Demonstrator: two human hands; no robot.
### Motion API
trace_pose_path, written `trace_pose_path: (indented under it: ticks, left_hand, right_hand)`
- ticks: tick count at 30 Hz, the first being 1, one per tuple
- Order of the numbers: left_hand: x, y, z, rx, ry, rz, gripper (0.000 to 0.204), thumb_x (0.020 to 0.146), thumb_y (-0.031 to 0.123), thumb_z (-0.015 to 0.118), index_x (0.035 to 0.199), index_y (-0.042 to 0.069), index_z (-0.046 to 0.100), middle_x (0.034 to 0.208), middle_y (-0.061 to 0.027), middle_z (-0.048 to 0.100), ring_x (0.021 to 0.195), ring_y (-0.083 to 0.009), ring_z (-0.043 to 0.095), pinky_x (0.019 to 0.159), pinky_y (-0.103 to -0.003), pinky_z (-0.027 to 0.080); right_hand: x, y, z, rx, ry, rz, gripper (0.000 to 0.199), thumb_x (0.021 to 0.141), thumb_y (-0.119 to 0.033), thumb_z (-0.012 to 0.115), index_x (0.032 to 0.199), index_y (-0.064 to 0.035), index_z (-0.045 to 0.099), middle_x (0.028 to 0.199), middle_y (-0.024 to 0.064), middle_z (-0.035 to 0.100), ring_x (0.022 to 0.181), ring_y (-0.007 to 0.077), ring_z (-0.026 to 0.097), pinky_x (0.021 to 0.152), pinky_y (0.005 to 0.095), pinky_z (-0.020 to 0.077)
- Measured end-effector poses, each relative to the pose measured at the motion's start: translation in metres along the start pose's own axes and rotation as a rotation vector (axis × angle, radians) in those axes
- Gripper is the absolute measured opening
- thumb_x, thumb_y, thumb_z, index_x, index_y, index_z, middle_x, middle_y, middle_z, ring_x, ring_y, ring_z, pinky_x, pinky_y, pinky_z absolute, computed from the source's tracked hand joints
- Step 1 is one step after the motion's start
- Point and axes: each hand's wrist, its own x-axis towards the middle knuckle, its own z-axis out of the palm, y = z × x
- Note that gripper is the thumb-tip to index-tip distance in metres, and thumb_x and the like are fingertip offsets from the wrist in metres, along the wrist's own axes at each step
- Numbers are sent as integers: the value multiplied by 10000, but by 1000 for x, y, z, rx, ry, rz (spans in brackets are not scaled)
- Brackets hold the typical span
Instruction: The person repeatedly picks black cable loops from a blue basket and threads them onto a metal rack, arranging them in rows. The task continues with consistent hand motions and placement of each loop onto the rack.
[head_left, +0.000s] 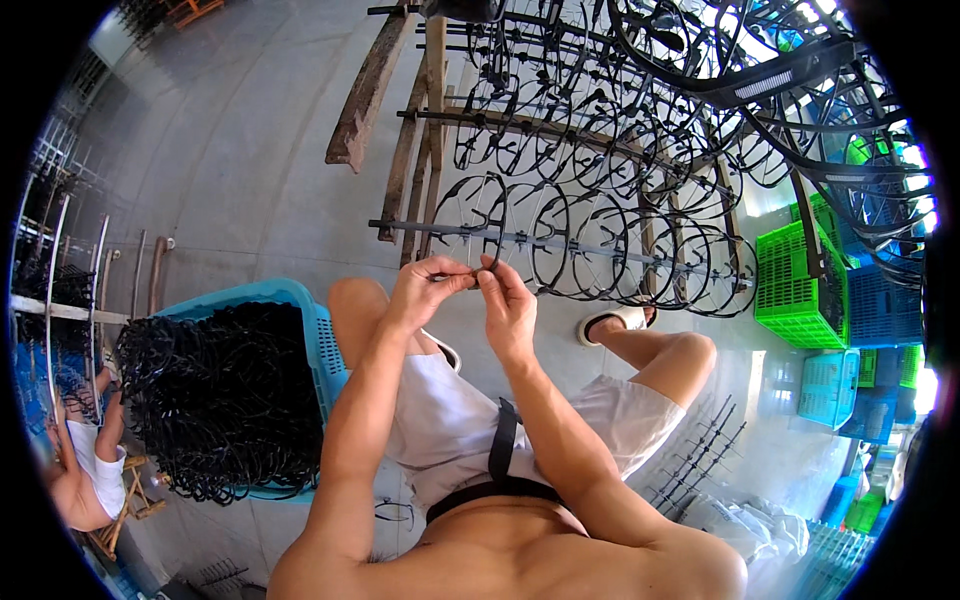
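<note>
Both hands meet in front of me at the near side of a wooden rack. My left hand [428, 290] pinches the lower end of a thin black plastic hoop [502, 222] between thumb and fingers. Right beside it, my right hand [511, 308] closes its thumb and fingertips on the same hoop. The exact spot they grip is partly covered by the fingers. Just beyond my fingers runs a grey rod [620, 256], with several similar black hoops [552, 240] strung along it to the right.
A light-blue basket [322, 335] heaped with black plastic parts [225, 400] stands at my left. Rows of hung hoops fill the rack [410, 170] ahead. Green crates [795, 285] and blue crates [828, 388] stand at right. Another person [92, 470] sits far left.
</note>
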Motion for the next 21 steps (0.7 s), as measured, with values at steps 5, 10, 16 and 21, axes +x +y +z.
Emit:
trace_pose_path:
  ticks: [5, 10, 16, 21]
  left_hand:
    - [-2, 8, 4, 147, -1, 62, 101, 842, 42, 636, 926, -6, 667, 911, -39, 645, 852, -92, 581, 772, -223, 466]
    - [37, 22, -5, 424, 256, 169, 225, 860, 127, 603, 1045, 1, 627, 956, -71, 646, 884, -150, 588, 817, -254, 453]
    - [124, 13, -22, 1142, 172, 376, 320, 796, 139, 589, 1115, 137, 606, 1068, -68, 642, 1069, -261, 546, 960, -394, 350]
    - [115, 36, -13, 1269, 9, 132, 320, 798, 147, 569, 1118, 145, 587, 1144, -52, 618, 1119, -240, 521, 1003, -377, 273]
  right_hand:
    - [0, -14, -10, -124, -117, -107, 351, 894, -68, 554, 1220, 51, 498, 1064, 138, 596, 946, 202, 606, 801, 280, 484]
    - [-18, -32, -43, -404, -158, -194, 405, 857, -119, 599, 1216, 37, 495, 1103, 189, 563, 987, 312, 593, 824, 350, 487]
    - [-53, -48, -102, -458, -626, 73, 338, 868, -172, 597, 1157, -3, 553, 1034, 162, 595, 917, 276, 616, 800, 337, 488]
    - [-72, -54, -180, -580, -567, 134, 315, 867, -154, 601, 1138, 2, 564, 975, 134, 616, 890, 240, 624, 800, 321, 491]
